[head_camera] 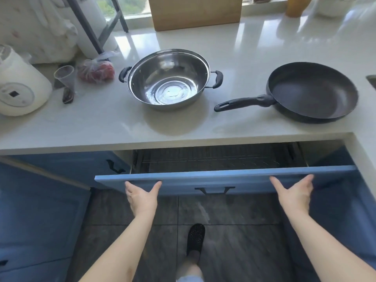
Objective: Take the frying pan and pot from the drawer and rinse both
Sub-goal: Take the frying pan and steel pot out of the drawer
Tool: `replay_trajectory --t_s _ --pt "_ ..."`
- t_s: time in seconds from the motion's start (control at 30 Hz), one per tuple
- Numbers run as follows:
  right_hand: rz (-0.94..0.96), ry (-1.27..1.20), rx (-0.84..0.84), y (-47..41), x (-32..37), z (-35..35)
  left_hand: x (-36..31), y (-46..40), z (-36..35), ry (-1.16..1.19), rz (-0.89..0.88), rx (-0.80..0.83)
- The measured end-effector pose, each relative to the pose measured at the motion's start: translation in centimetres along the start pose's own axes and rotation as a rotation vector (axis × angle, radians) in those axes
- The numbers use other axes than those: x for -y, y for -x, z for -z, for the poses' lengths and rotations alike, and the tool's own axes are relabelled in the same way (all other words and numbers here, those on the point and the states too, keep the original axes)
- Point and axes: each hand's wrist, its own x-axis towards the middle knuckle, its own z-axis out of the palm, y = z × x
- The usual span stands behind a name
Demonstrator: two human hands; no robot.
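Note:
A steel pot (168,78) with two black side handles stands on the white counter (101,127), mid-left. To its right lies a dark frying pan (313,92), its long black handle pointing left. Below the counter edge a blue drawer (215,179) stands partly pulled out, its wire rack showing inside. My left hand (142,195) presses flat on the drawer front left of the handle. My right hand (294,192) presses flat on the front at the right. Neither hand holds anything.
On the counter's left stand a white appliance (18,86), a clear plastic cup (65,77) and a bag of red produce (96,71). A wooden board (195,13) leans at the back. A sink corner (372,80) shows at the right edge. My slippered foot (195,239) is on the dark tiled floor.

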Motion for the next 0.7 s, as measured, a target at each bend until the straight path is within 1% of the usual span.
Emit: replay_trajectory --t_s 0.2,0.4,0.53,0.7 --pt "0.041 -0.006 -0.002 -3.1 2.5 -2.1 -2.4 -3.1 -1.5 0.013 -0.063 0.052" --pt "0.093 -0.027 -0.008 -6.2 5.1 -4.3 -4.7 -6.3 -2.3 0.009 -0.163 0.110" --pt "0.098 -0.074 -0.018 -7.5 5.6 -5.5 -5.2 -7.0 -2.8 0.014 -0.179 0.159" --pt "0.110 -0.067 -0.007 -8.3 5.4 -5.6 -5.6 -7.4 -2.5 -0.007 -0.173 0.201"
